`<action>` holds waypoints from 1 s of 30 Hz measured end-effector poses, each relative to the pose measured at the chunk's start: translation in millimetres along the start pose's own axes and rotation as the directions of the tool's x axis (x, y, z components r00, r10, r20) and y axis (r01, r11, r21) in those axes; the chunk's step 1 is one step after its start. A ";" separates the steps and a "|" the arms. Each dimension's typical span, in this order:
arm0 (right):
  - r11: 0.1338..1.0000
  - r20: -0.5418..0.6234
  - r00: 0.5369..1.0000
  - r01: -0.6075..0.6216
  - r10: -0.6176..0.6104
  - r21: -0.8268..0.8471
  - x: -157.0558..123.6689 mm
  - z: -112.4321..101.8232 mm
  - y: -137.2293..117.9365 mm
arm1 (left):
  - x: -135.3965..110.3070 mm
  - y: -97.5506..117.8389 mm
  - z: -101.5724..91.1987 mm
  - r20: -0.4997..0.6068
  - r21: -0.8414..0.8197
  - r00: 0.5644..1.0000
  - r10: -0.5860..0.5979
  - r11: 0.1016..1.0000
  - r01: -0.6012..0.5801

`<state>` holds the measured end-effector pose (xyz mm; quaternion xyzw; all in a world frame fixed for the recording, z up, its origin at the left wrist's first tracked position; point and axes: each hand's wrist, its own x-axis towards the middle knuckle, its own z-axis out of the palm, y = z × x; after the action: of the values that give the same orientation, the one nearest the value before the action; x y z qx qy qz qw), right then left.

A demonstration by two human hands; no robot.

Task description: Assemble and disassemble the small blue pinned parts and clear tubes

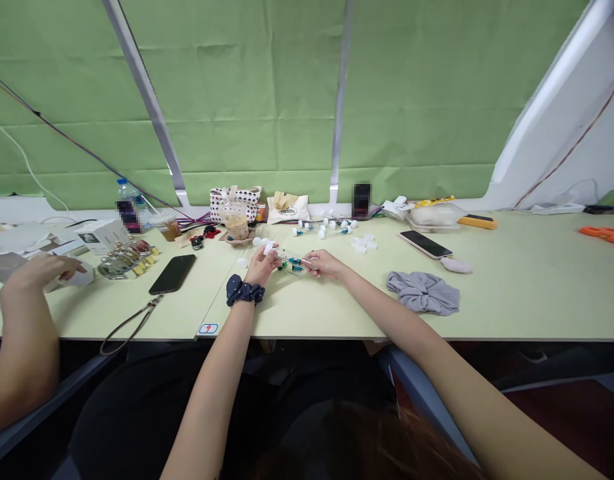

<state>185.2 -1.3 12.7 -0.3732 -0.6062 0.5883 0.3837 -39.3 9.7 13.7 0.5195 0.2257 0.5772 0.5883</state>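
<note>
My left hand [261, 264], with a dark scrunchie on its wrist, is closed round a small white cap and the end of a small clear tube with blue and green parts [291, 262]. My right hand [325, 263] pinches the other end of the same tube. Both hands rest low over the pale green table [307, 307], near its middle. Behind them lie several more small tubes [321, 229] and several loose white caps [364, 244].
A black phone [173, 273] with a strap lies at left, another phone [425, 244] at right, and a grey scrunchie [423, 292] beside it. Bags, a drink cup [235, 221] and a bottle line the back edge. Another person's hand [41, 270] rests at far left.
</note>
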 end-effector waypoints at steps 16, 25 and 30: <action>0.960 -0.133 0.951 0.271 -0.279 -0.078 -2.5 3.7 -9.2 | 5.5 -2.6 -7.5 -0.242 -0.019 0.970 0.008 1.000 -0.013; 0.904 0.125 0.938 0.344 -0.322 -0.255 -12.1 12.4 -17.0 | 1.5 2.3 -3.8 -0.238 -0.021 0.962 -0.132 0.991 0.131; 0.898 0.175 0.945 0.318 -0.275 -0.305 -11.3 11.5 -14.5 | -0.6 1.5 -0.5 -0.172 0.045 0.971 -0.167 0.983 0.177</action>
<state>179.6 -16.9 26.8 -0.2966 -0.7688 0.4362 0.3615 -40.5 9.0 14.6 0.4650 0.3358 0.5586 0.5992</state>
